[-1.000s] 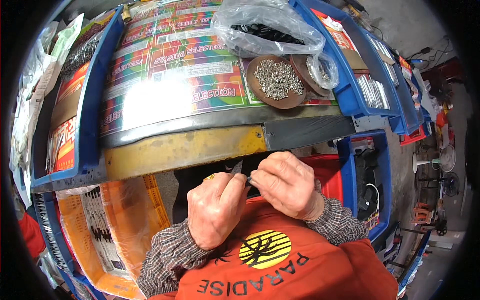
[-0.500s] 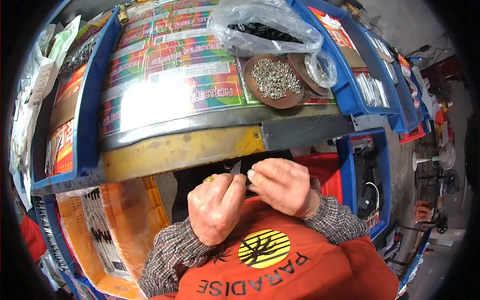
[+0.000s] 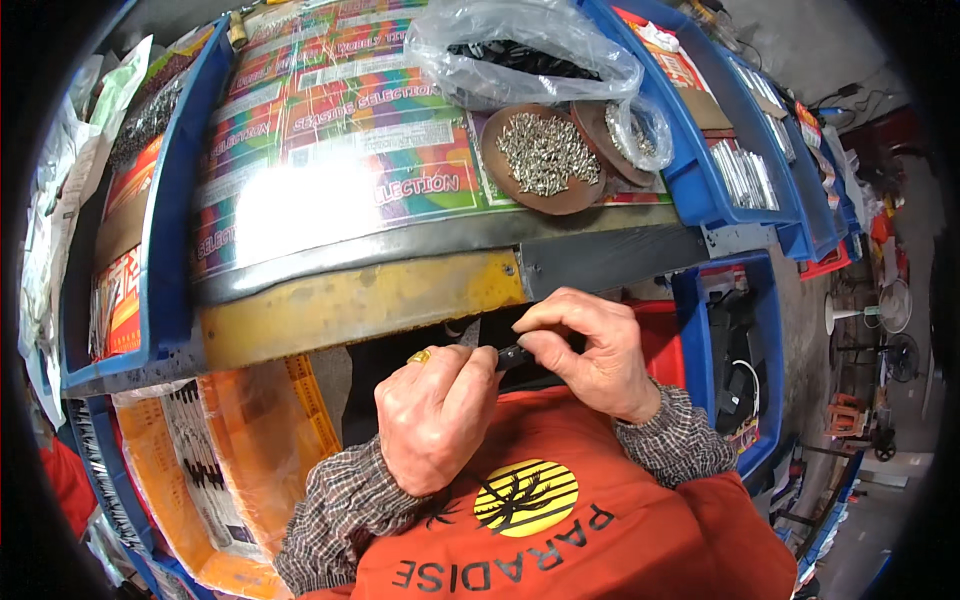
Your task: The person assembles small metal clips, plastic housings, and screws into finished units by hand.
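A small, dark, slender piece [image 3: 508, 355] is held between both hands just below the yellow-painted metal edge of the worktable [image 3: 360, 305]; its exact shape cannot be told, as most of it is covered by fingers. The right hand [image 3: 590, 352] is closed on the piece in a pinch, thumb and fingertips pressed together on its right end. The left hand [image 3: 435, 415] is curled shut around the left end, and a gold ring [image 3: 420, 356] is seen on one of its fingers. Above the yellow edge, on the colourful printed sheet covering the tabletop [image 3: 330, 150], a round brown dish of small silver screws [image 3: 545, 158] is placed. Just behind that dish, a clear plastic bag of dark parts [image 3: 520, 50] is laid. To the right of the edge, a blue plastic bin [image 3: 700, 185] is positioned.
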### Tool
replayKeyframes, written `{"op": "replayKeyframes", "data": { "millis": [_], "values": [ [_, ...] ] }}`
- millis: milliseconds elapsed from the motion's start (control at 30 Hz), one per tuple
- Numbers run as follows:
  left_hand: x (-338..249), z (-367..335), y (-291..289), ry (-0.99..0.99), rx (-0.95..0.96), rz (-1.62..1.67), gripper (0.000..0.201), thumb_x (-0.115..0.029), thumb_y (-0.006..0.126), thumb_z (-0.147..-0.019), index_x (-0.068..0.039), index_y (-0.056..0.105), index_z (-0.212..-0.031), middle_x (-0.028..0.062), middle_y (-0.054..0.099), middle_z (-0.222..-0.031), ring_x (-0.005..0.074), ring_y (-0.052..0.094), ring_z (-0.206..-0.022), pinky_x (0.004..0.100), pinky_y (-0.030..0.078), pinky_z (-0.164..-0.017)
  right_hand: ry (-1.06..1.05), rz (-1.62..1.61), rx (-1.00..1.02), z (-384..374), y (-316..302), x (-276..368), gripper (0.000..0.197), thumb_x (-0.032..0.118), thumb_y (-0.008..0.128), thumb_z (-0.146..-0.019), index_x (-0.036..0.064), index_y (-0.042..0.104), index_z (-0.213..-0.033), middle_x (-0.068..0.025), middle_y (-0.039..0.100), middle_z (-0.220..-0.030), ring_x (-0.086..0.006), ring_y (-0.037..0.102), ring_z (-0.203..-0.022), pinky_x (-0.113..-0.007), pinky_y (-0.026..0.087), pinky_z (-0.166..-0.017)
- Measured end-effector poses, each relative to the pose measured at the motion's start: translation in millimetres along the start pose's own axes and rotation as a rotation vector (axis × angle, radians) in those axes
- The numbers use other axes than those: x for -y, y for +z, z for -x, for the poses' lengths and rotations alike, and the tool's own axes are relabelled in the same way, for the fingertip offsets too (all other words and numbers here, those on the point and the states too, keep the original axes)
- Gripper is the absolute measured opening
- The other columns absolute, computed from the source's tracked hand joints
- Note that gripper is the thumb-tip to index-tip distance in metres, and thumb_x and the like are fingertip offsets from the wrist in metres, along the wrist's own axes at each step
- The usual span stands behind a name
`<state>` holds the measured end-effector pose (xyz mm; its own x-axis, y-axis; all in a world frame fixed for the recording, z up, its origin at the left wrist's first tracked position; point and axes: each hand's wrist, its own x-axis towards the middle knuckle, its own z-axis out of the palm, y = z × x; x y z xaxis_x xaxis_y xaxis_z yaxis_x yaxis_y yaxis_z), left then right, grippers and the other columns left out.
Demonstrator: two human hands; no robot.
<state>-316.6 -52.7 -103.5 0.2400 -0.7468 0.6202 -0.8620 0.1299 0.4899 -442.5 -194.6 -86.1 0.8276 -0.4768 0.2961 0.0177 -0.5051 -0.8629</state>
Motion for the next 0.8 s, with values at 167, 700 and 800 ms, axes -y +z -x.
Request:
{"op": "replayKeyframes", "data": {
  "millis": [167, 700, 800],
  "values": [
    [0.5, -1.6, -5.6, -0.099, 0.036, 0.003, 0.027, 0.005, 0.073, -0.065, -0.001, 0.063, -0.090, 0.0104, 0.062, -0.077, 0.0250, 0.062, -0.065, 0.0335, 0.049, -0.055, -0.146, 0.332, -0.175, -22.7, -22.2, -0.6, 0.013, -0.004, 0.071, -0.077, 0.0002, 0.067, -0.089, -0.0054, 0.064, -0.081, -0.0106, 0.056, -0.061, -0.023, 0.043, -0.053],
    [12.2, -3.1, -10.4, -0.165, 0.051, 0.005, 0.029, 0.005, 0.073, -0.067, -0.001, 0.063, -0.093, 0.0115, 0.060, -0.077, 0.0277, 0.059, -0.063, 0.0357, 0.047, -0.056, -0.152, 0.834, -0.247, -54.6, -21.2, -23.0, 0.033, 0.013, 0.077, -0.073, -0.0001, 0.066, -0.100, -0.0117, 0.060, -0.095, -0.0294, 0.054, -0.089, -0.039, 0.047, -0.076],
    [12.1, -3.1, -10.3, -0.166, 0.046, 0.008, 0.029, 0.005, 0.073, -0.067, -0.001, 0.062, -0.092, 0.0115, 0.060, -0.076, 0.0276, 0.059, -0.063, 0.0354, 0.047, -0.055, -0.152, 0.860, -0.246, -54.6, -20.8, -21.7, 0.032, 0.012, 0.077, -0.072, 0.0002, 0.066, -0.100, -0.0112, 0.059, -0.094, -0.0290, 0.054, -0.089, -0.039, 0.047, -0.075]
  ]
}}
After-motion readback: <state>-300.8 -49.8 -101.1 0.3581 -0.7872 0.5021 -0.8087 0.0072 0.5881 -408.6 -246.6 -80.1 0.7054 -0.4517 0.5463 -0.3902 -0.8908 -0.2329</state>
